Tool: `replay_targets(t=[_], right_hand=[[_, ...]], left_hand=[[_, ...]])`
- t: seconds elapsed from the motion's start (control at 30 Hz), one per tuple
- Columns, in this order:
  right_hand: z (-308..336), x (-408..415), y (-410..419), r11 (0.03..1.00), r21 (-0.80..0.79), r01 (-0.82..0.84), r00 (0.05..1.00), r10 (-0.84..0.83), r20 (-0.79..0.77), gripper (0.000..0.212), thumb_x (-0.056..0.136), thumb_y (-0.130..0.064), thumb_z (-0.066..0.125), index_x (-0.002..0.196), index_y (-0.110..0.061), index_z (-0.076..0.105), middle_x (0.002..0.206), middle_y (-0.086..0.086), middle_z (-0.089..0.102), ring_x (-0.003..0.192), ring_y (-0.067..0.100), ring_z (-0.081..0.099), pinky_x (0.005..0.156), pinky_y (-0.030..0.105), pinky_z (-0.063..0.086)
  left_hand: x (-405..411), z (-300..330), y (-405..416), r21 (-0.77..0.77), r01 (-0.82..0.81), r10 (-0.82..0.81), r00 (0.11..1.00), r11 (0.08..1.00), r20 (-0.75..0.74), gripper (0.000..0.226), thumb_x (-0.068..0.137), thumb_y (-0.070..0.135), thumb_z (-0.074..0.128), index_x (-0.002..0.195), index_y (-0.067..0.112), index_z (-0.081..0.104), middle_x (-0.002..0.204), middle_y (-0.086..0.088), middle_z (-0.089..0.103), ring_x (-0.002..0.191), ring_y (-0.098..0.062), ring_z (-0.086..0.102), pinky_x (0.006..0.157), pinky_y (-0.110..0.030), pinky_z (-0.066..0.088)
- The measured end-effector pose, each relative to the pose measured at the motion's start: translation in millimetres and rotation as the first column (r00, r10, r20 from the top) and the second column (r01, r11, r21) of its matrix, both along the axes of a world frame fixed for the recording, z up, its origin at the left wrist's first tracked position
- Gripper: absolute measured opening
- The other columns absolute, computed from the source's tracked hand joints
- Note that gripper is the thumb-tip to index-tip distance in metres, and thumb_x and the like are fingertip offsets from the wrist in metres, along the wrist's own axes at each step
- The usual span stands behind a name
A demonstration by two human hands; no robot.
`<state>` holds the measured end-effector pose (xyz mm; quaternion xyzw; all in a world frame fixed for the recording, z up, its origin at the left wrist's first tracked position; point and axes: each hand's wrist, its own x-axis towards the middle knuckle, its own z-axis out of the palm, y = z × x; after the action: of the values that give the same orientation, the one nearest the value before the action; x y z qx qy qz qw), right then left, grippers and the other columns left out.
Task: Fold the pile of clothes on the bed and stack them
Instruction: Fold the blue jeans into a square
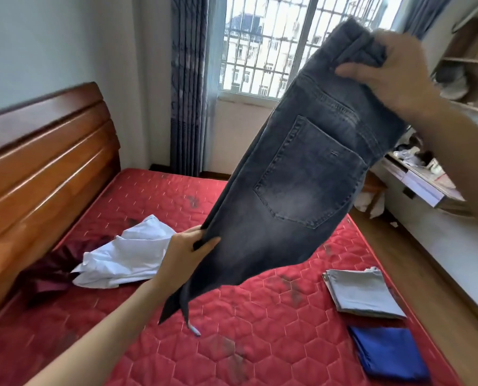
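A pair of dark grey jeans (296,174) hangs in the air above the red mattress (232,316), back pocket facing me. My right hand (393,76) grips the waistband at the top right. My left hand (187,252) pinches the left edge of the jeans lower down. On the mattress lie an unfolded white garment (123,254) and a dark maroon garment (51,271) at the left. A folded grey piece (363,293) and a folded blue piece (388,355) lie side by side at the right.
A wooden headboard (37,162) runs along the left. Behind the bed are a curtain (187,84) and a barred window (271,43). A white desk with an open drawer (421,185) and wooden floor (415,274) lie to the right.
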<state>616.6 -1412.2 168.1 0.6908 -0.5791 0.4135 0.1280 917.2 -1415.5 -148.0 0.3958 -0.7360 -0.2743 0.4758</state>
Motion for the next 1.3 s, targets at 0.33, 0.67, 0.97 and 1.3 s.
replay_targets(t=[0.33,0.67,0.97,1.3], right_hand=[[-22.8,-57.9,64.4,0.995,-0.042,-0.094,0.985,0.099,0.140,0.066,0.069,-0.062,0.070,0.094,-0.001,0.063,0.083,0.012,0.060,0.074,0.013,0.052,0.068,0.042,0.049],[-89.0,-94.4,79.1,0.958,0.270,-0.094,0.995,0.082,0.058,0.054,0.070,-0.068,0.068,0.073,-0.015,0.059,0.067,0.002,0.054,0.067,0.017,0.053,0.058,0.028,0.042],[-361.9,-145.1,-5.3,0.802,0.593,0.071,0.997,-0.040,-0.066,0.055,0.070,-0.069,0.066,0.073,-0.016,0.053,0.078,0.001,0.061,0.077,0.026,0.056,0.064,0.036,0.039],[-612.8,-202.0,-185.2,0.714,0.689,0.126,0.992,-0.092,-0.086,0.046,0.073,-0.070,0.064,0.077,-0.025,0.053,0.073,0.001,0.063,0.079,0.032,0.061,0.063,0.035,0.035]], left_hand=[[7.1,-23.6,120.9,0.139,-0.142,0.128,0.986,0.980,0.105,0.042,0.086,0.030,0.066,0.063,-0.003,0.055,0.057,0.000,0.049,0.060,-0.008,0.038,0.057,-0.039,0.038],[-27.6,-64.1,248.7,0.372,-0.217,0.265,0.961,0.903,-0.081,0.036,0.074,0.007,0.079,0.093,0.037,0.072,0.088,0.011,0.075,0.081,-0.005,0.070,0.075,-0.015,0.053],[-82.7,-256.8,213.8,0.805,-0.172,0.235,0.971,0.568,0.042,0.019,0.077,0.005,0.077,0.090,0.019,0.076,0.091,0.001,0.076,0.097,-0.022,0.069,0.092,-0.039,0.052],[-147.2,-450.3,36.0,0.861,-0.358,0.192,0.932,0.361,0.307,0.019,0.079,0.007,0.075,0.085,0.025,0.073,0.081,0.017,0.072,0.084,-0.003,0.065,0.070,-0.009,0.041]])
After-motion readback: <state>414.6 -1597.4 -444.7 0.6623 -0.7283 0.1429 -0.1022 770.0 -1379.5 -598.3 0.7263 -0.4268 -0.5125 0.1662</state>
